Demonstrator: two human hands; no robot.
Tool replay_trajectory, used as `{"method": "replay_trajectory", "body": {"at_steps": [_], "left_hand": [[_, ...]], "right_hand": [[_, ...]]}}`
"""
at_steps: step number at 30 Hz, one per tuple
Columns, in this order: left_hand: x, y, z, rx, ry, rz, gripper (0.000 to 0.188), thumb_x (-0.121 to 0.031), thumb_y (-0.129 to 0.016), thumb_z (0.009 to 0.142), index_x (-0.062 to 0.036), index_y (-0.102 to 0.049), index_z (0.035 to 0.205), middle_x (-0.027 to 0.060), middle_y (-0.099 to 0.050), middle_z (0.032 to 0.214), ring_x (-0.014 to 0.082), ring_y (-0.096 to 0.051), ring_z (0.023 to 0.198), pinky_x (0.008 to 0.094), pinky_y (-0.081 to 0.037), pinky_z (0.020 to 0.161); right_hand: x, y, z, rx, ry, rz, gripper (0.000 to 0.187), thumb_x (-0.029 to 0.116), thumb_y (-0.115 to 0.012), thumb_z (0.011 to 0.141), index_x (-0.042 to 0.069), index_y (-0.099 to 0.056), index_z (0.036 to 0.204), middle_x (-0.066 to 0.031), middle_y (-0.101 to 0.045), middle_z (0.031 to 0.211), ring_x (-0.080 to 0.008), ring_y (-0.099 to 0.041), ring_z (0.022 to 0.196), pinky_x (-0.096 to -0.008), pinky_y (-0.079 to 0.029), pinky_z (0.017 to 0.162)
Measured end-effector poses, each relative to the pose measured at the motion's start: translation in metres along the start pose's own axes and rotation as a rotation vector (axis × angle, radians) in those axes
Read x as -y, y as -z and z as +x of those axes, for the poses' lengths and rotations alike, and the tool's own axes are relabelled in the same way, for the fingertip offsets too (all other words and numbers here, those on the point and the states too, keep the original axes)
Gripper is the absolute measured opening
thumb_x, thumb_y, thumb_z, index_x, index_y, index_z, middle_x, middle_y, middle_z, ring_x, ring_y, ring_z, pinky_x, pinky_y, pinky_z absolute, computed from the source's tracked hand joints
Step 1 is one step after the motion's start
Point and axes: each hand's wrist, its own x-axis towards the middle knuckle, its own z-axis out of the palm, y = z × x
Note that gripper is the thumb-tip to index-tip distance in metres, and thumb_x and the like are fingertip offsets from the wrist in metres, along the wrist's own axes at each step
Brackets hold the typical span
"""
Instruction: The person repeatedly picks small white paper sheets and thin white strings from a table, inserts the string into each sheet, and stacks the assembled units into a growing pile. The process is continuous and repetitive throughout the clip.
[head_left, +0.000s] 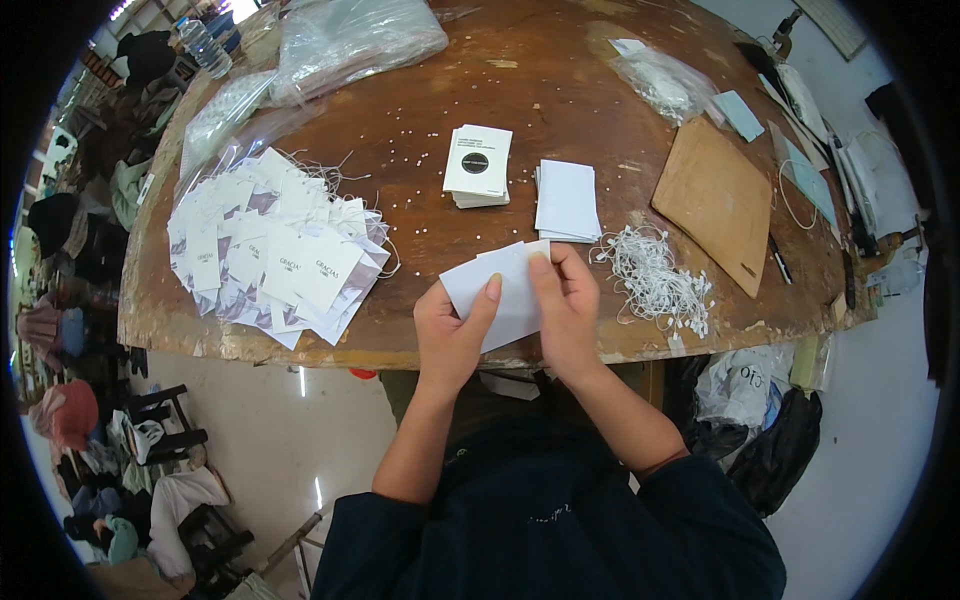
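Note:
Both my hands hold white card tags (505, 290) over the table's near edge. My left hand (452, 325) grips their left side, thumb pressed on top. At the right side my right hand (568, 305) pinches the cards near their upper corner. Just beyond lies a stack of plain white cards (567, 200). Left of that stands a stack of printed cards (480, 163) with a black circle. A tangle of white tag strings (658, 280) lies right of my right hand. To the left is a heap of strung white tags (275, 245).
The worn brown wooden table (420, 215) is dotted with small white bits. Clear plastic bags (360, 45) lie at the far left, beside a water bottle (203, 48). A wooden board (718, 200), a pen (780, 260) and a bag of strings (665, 85) are on the right.

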Motion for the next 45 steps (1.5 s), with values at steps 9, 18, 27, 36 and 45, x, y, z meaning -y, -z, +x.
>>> {"method": "replay_trajectory", "body": {"at_steps": [9, 18, 27, 36, 45], "left_hand": [[0.012, 0.021, -0.001, -0.063, 0.066, 0.003, 0.023, -0.013, -0.068, 0.092, 0.0050, -0.067, 0.106, 0.0046, -0.069, 0.092, 0.0079, -0.061, 0.082, 0.0249, -0.050, 0.073], [0.010, 0.025, -0.004, 0.006, 0.105, 0.041, 0.022, -0.011, -0.067, 0.092, 0.0052, -0.065, 0.107, 0.0077, -0.069, 0.097, 0.0103, -0.063, 0.084, 0.0262, -0.051, 0.075], [0.011, 0.017, -0.007, 0.011, 0.086, 0.015, 0.025, -0.014, -0.068, 0.092, 0.0050, -0.066, 0.107, 0.0050, -0.069, 0.094, 0.0080, -0.061, 0.083, 0.0248, -0.050, 0.074], [0.012, 0.012, -0.005, -0.002, 0.070, -0.007, 0.022, -0.014, -0.069, 0.091, 0.0051, -0.068, 0.103, 0.0047, -0.069, 0.091, 0.0077, -0.061, 0.082, 0.0245, -0.049, 0.074], [0.014, 0.014, -0.004, -0.007, 0.079, -0.032, 0.022, -0.012, -0.069, 0.090, 0.0053, -0.068, 0.103, 0.0051, -0.069, 0.091, 0.0082, -0.061, 0.081, 0.0250, -0.049, 0.074]], "right_hand": [[0.022, 0.098, 0.024, 0.203, 0.670, -1.469, 0.022, 0.009, -0.072, 0.078, 0.005, -0.067, 0.100, -0.0059, -0.067, 0.090, -0.0280, -0.060, 0.088, -0.0399, -0.047, 0.079], [0.045, 0.122, 0.045, -0.226, 0.136, -0.795, 0.006, 0.007, -0.066, 0.088, 0.001, -0.068, 0.089, -0.0054, -0.066, 0.087, -0.0165, -0.061, 0.081, -0.0309, -0.047, 0.074], [0.065, 0.105, 0.045, -0.181, 0.365, -0.491, 0.012, 0.009, -0.056, 0.098, -0.001, -0.061, 0.098, -0.0060, -0.066, 0.088, -0.0115, -0.061, 0.080, -0.0253, -0.049, 0.076], [0.056, 0.087, 0.039, -0.060, 0.285, -0.095, 0.007, 0.010, -0.052, 0.100, 0.003, -0.054, 0.101, 0.0007, -0.052, 0.078, -0.0049, -0.044, 0.063, -0.0196, -0.038, 0.054], [0.073, 0.073, 0.041, -0.096, 0.248, -0.097, 0.016, 0.015, -0.048, 0.103, 0.000, -0.054, 0.101, -0.0059, -0.054, 0.078, -0.0128, -0.054, 0.063, -0.0267, -0.046, 0.056]]}}
